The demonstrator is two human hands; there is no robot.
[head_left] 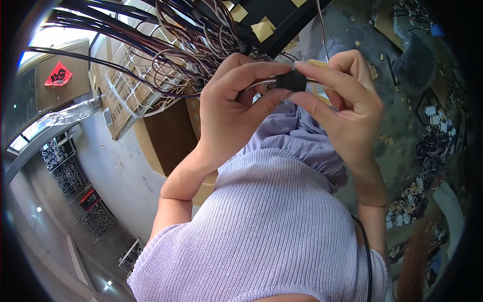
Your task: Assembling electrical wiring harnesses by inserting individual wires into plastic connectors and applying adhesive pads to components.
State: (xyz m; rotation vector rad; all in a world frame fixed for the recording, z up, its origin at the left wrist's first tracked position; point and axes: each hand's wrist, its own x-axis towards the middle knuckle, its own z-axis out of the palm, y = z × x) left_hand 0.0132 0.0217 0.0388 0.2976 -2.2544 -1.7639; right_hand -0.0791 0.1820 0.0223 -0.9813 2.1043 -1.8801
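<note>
A small black connector piece with thin white and dark wires running out of both ends is pinched between my two hands. My left hand grips its left end with thumb and forefinger. My right hand holds its right end between fingertips and thumb, with a yellowish tape scrap just above the fingers. A thick bundle of dark brown and purple wires fans out above my left hand, toward the upper left.
A black board with yellow tape squares sits at top centre. Cardboard boxes and a white wire grid stand at left. Wire bundles with white connectors lie on the grey floor at right, amid tape scraps.
</note>
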